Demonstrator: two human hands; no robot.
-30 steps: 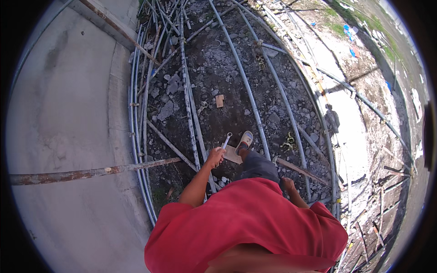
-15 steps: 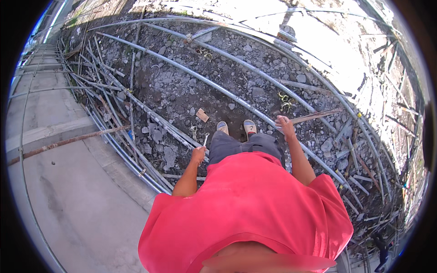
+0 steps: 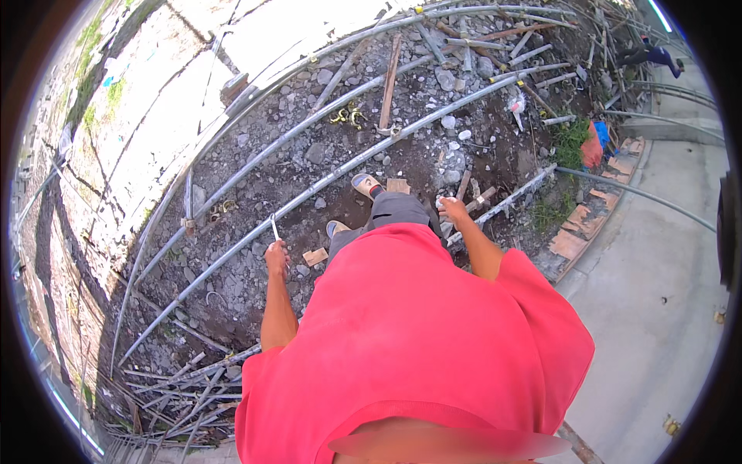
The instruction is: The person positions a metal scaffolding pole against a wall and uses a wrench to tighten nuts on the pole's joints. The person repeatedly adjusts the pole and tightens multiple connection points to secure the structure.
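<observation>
Two hands busy over the rubble: my left hand (image 3: 277,257) has fingers curled tight round a thin white rod (image 3: 273,228) that sticks up just beside a long steel bar (image 3: 340,174). My right hand (image 3: 453,210) pinches something small and whitish near my shoe (image 3: 366,185).

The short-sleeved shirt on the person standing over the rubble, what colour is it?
The short-sleeved shirt is plain bright red, with no pattern, clearest in the head view.
</observation>
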